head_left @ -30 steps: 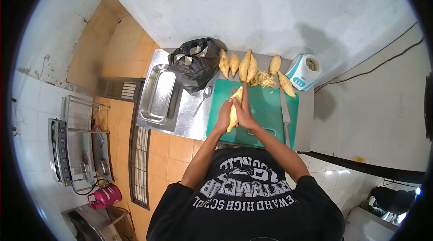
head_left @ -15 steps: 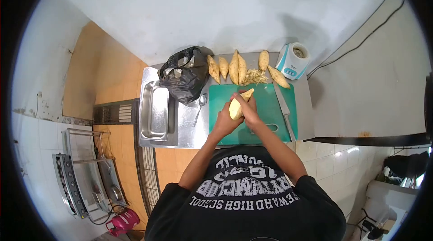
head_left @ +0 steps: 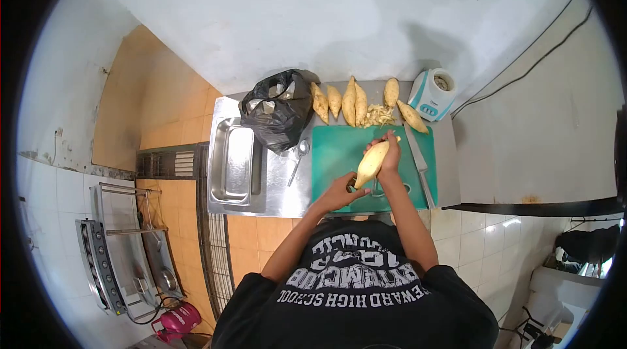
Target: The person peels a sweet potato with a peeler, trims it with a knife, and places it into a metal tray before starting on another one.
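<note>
A pale, mostly peeled sweet potato is held at a slant above the green cutting board. My right hand is wrapped round its upper right side. At its lower tip, my left hand has thumb and fingers curled about the end. Beneath my hands, a peeler with a looped handle lies on the board, partly hidden. To the right rests a large knife, its blade pointing away from me. Curled peelings are heaped just beyond the board's far edge.
Several unpeeled sweet potatoes line the back of the steel counter. A black plastic bag and a spoon are to the left, beside a metal pan. A white and blue blender base stands at the back right.
The sweet potato has turned, its thick end rising and a narrow tip now pointing toward me. My left hand has slid down to this tip; my right hand has moved right. The camera view shifted slightly.
</note>
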`<action>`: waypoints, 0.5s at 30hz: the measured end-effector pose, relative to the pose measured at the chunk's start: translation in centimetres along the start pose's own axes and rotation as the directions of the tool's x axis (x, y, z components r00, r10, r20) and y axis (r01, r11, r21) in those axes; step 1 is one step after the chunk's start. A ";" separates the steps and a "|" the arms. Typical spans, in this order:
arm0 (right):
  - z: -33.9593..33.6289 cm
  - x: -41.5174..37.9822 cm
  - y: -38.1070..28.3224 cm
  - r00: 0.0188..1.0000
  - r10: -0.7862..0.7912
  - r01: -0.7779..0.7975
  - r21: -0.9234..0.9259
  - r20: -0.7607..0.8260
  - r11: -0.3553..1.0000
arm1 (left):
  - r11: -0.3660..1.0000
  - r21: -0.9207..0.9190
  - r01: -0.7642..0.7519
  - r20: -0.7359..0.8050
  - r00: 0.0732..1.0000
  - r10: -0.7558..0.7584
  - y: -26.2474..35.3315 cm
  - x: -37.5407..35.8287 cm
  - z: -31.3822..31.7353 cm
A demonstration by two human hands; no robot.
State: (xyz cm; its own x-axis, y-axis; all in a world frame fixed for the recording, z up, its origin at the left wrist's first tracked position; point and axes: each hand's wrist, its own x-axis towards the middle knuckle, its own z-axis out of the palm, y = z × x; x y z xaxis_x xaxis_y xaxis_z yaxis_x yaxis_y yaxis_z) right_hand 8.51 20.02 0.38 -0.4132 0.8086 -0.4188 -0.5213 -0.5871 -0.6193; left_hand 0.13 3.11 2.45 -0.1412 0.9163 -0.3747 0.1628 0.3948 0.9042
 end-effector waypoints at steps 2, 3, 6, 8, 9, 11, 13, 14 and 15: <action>0.0 -1.1 0.7 0.999 0.034 -0.034 -0.009 0.000 0.999 | 0.971 -0.241 -0.004 0.022 1.000 0.010 -0.4 -0.2 0.2; -0.2 -1.6 1.2 0.998 0.064 -0.064 -0.016 -0.005 0.998 | 0.884 -0.467 -0.001 0.046 0.999 0.025 -0.6 -0.3 0.5; -0.4 -3.4 3.5 0.993 -0.009 0.035 -0.223 0.118 0.974 | 0.928 -0.353 -0.119 -0.146 0.987 0.070 -1.3 0.0 1.1; 0.0 -4.1 5.1 0.984 -0.093 0.136 -0.302 0.150 0.943 | 0.925 -0.333 -0.182 -0.202 0.972 0.118 -3.3 0.9 1.4; -0.1 -4.2 5.4 0.963 -0.177 0.243 -0.372 0.201 0.896 | 0.919 -0.303 -0.253 -0.262 0.949 0.175 -3.3 1.0 1.5; -0.9 -5.0 5.5 0.941 -0.189 0.300 -0.437 0.279 0.848 | 0.916 -0.288 -0.280 -0.306 0.933 0.189 -3.1 0.5 2.1; -1.4 -6.1 5.3 0.922 -0.162 0.348 -0.575 0.351 0.740 | 0.876 0.191 -0.443 -0.427 0.766 0.481 -3.5 1.3 2.3; -1.7 -6.5 5.1 0.900 -0.140 0.407 -0.682 0.413 0.607 | 0.894 -0.202 -0.399 -0.381 0.873 0.304 -4.9 1.6 2.9; -1.4 -7.1 4.4 0.896 -0.144 0.416 -0.680 0.420 0.604 | 0.891 -0.199 -0.408 -0.385 0.869 0.311 -4.4 1.6 2.6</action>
State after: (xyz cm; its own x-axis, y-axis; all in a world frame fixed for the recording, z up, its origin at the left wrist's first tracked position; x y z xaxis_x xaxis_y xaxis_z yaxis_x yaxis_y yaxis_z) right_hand 10.18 11.75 -0.33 -0.6090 0.7931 -0.0068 0.0209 0.0074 -0.9998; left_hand 1.71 3.00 -2.69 -0.4483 0.8932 0.0351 0.0083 -0.0351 0.9993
